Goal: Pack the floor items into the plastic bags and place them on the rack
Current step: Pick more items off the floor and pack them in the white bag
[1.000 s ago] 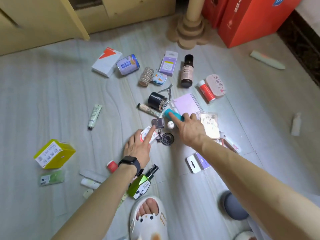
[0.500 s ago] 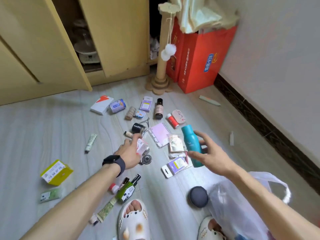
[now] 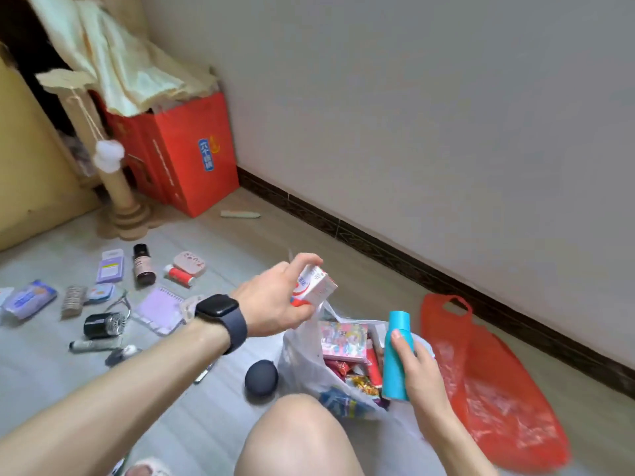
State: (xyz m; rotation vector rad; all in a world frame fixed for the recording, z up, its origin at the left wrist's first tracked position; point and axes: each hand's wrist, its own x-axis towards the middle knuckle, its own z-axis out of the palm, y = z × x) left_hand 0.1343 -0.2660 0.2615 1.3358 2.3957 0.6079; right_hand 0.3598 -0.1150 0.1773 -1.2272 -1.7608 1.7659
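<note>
Teal bottle (image 3: 391, 379) now over white bag (image 3: 299, 355), upright

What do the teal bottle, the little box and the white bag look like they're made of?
Teal bottle: probably plastic or coated metal, with a matte, even colour and no glare. Small box: printed cardboard, with sharp folded edges. White bag: thin translucent plastic film, crumpled, with its contents faintly showing through.

Teal bottle (image 3: 395, 359), red-and-white carton (image 3: 314, 286), translucent white bag (image 3: 299, 359), red bag (image 3: 494, 383), lilac notebook (image 3: 158, 309).
</note>
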